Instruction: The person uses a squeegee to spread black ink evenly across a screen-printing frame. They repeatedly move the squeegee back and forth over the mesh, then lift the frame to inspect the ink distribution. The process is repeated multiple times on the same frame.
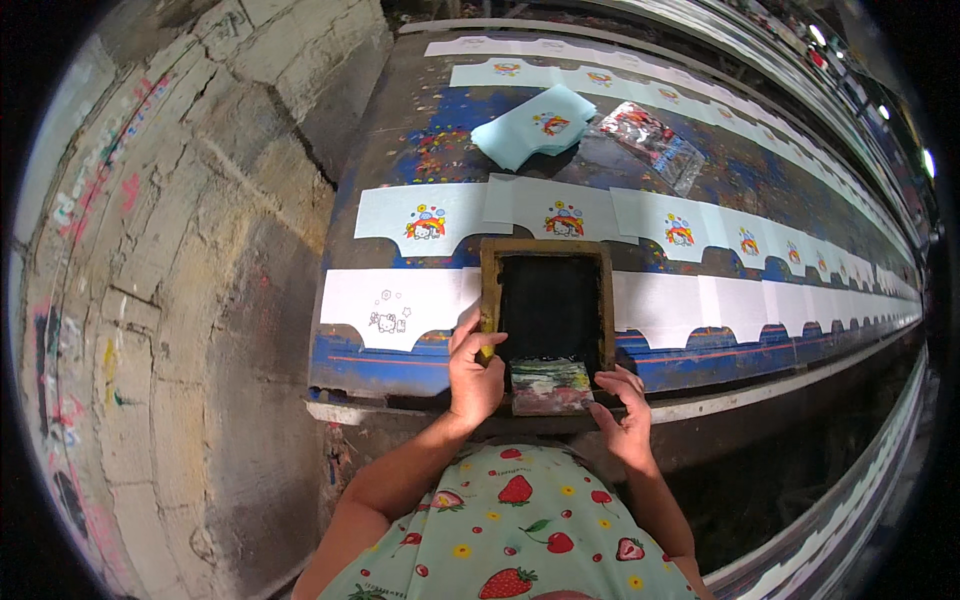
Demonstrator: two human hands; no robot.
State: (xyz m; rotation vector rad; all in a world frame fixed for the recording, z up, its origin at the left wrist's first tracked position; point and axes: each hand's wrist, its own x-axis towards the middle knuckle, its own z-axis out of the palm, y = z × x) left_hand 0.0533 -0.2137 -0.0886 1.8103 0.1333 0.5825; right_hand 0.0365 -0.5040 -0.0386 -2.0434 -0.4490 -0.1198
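A wooden-framed printing screen (547, 245) with a dark, ink-coated mesh lies over the near row of white cut fabric pieces. My left hand (474, 368) is closed round its left rail, beside a yellow piece there. At the screen's near end rests a flat, ink-smeared squeegee (552, 387). Beside its right edge is my right hand (625, 412), thumb and curved fingers apart, fingertips near the frame's lower right corner. A white piece with a black outline print (388, 318) lies to the left. The cloth under the screen is mostly hidden.
Beyond the screen runs a row of colourfully printed white pieces (425, 222). Farther back are a stack of pale blue pieces (535, 125) and a crumpled clear plastic bag (655, 145). Blank pieces (660, 310) extend right along the ink-stained table (390, 372). A cracked wall (240, 210) stands left.
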